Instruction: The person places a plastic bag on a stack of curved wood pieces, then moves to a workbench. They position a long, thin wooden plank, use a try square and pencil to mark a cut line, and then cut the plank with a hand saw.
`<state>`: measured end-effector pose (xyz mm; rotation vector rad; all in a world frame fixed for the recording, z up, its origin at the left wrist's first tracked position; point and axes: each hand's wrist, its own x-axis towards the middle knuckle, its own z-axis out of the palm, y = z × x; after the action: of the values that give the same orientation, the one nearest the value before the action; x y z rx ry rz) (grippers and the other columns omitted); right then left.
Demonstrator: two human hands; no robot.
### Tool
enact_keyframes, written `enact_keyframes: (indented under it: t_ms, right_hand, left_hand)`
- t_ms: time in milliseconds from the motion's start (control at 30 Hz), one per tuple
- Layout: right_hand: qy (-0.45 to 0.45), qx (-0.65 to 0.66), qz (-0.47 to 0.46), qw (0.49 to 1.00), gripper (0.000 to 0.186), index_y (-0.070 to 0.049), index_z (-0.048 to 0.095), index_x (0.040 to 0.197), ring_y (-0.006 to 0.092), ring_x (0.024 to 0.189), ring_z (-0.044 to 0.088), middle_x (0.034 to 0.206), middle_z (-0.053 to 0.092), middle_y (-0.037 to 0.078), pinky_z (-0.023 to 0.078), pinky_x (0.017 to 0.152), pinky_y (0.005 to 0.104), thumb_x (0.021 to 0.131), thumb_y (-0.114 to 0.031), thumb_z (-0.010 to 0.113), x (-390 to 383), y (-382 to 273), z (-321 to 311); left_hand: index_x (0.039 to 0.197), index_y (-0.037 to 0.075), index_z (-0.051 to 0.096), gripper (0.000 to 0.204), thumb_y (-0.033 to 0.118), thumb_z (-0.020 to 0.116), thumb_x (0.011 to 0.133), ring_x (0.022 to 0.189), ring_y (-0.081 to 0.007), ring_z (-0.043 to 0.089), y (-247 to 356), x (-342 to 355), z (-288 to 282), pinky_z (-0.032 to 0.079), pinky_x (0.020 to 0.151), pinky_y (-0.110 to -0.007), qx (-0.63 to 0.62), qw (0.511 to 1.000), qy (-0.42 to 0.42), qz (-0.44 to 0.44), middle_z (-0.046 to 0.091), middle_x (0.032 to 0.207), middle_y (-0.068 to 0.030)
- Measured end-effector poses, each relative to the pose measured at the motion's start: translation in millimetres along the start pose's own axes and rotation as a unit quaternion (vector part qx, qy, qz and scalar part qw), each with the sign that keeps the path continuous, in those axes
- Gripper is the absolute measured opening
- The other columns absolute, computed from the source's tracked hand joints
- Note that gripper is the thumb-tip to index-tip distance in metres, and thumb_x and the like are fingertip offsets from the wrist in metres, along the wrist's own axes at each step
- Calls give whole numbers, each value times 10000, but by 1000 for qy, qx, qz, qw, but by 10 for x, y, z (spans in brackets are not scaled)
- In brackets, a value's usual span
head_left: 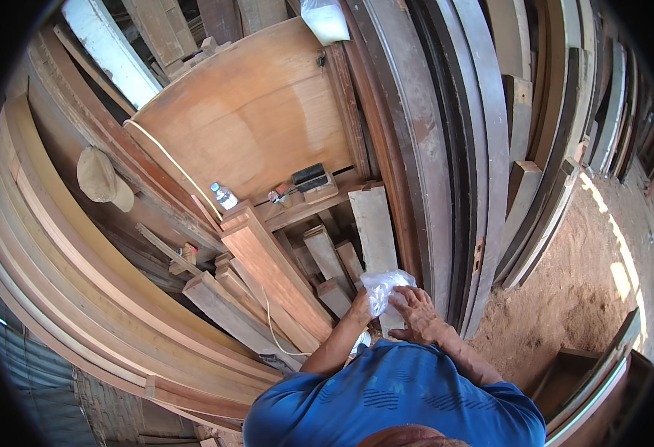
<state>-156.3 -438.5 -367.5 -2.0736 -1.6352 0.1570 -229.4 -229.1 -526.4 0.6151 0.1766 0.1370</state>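
Both hands grasping a crumpled clear plastic bag at frame centre-low: left hand grips its 7 o'clock edge, right hand fingers spread on its 4 o'clock side, above stacked timber offcuts.

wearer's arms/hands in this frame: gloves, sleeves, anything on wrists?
Both hands, left hand and right hand, are bare, no gloves. Both forearms are bare too, coming up from the lower edge. The person wears a blue short-sleeved shirt with darker striped patches on the fabric; the sleeves end near the elbows. No watch, ring or band is visible, though the left wrist is partly hidden.
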Motion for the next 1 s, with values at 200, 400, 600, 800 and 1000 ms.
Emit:
enact_keyframes:
  t_ms: [200, 400, 600, 800, 1000]
  right_hand:
    - [-39, 33, 179, 983, 651, -16, 574, 1279, 397, 1207, 553, 1317, 579, 220, 450, 1044, 472, 794, -391, 794, 112, 262, 351]
    - [-42, 85, 256, 962, 289, -60, 691, 1093, 422, 946, 700, 1007, 724, 223, 562, 847, 496, 871, -243, 662, 5, 705, 428]
    - [20, 156, 266, 951, 216, -5, 708, 950, 356, 807, 712, 856, 716, 202, 556, 759, 465, 883, -207, 667, -29, 782, 332]
    - [-132, 260, 256, 922, 210, -5, 706, 930, 308, 801, 694, 851, 706, 204, 532, 762, 431, 892, -211, 716, 75, 363, 13]
    - [-76, 46, 212, 973, 427, -12, 649, 1171, 374, 936, 689, 1022, 703, 226, 534, 882, 457, 851, -266, 774, 81, 306, -152]
  left_hand:
    - [1382, 73, 554, 494, 340, 592, 969, 1224, -239, 604, 25, -122, 601, 455, 1071, -483, -11, 998, 25, -49, 648, 1314, -78]
    - [1553, 80, 362, 702, 388, 618, 977, 1325, -213, 518, 388, -415, 975, 425, 1097, -445, 265, 953, -55, -136, 538, 1453, -66]
    - [1588, 20, 226, 1052, 401, 825, 811, 1367, -422, 464, 439, -501, 1029, 390, 1134, -464, 752, 643, 24, 140, 467, 1490, -267]
    - [1438, 19, 436, 806, 295, 840, 798, 1261, -433, 574, 337, -419, 1162, 465, 1059, -478, 668, 742, -49, -25, 597, 1358, -254]
    - [1240, 21, 604, 479, 159, 753, 806, 1111, -412, 664, 269, -395, 1102, 521, 955, -450, 669, 743, -20, 8, 697, 1132, -251]
